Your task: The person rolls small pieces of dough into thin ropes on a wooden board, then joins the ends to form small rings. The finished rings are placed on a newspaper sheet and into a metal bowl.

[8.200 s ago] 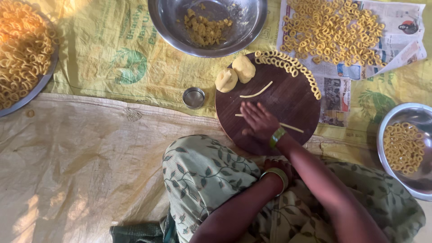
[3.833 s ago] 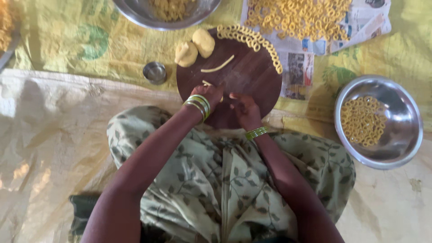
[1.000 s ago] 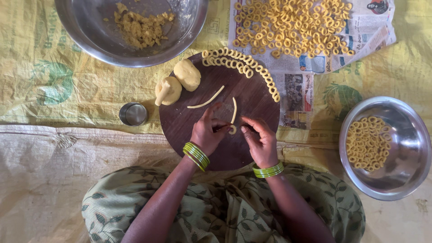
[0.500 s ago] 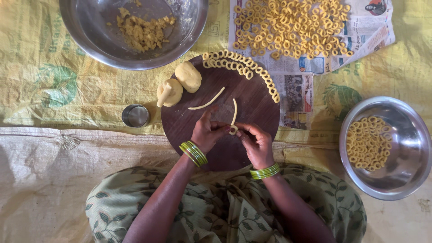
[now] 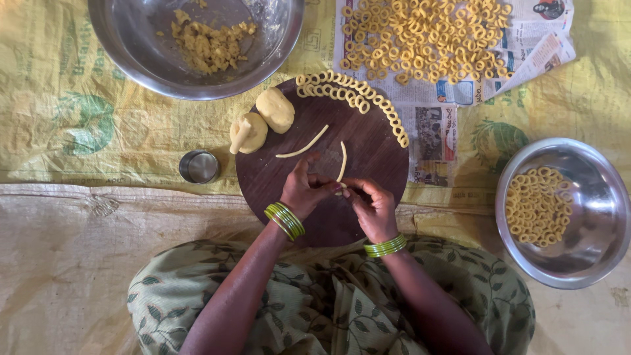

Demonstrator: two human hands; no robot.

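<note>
Left hand [image 5: 303, 190] and right hand [image 5: 371, 205] meet at the centre of the round board [image 5: 368, 141], fingertips pinched shut on the near end of a thin dough strip [image 5: 342, 162]. A second strip [image 5: 303, 143] lies just beyond. Two dough lumps [image 5: 263, 119] sit at the board's far-left edge; rings [image 5: 358, 100] line its far-right edge.

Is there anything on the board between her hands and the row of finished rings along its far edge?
Nothing solid blocks it. Both hands, left hand and right hand, pinch a dough strip. Between them and the ring row lies bare board; a second strip lies to the left.
</note>
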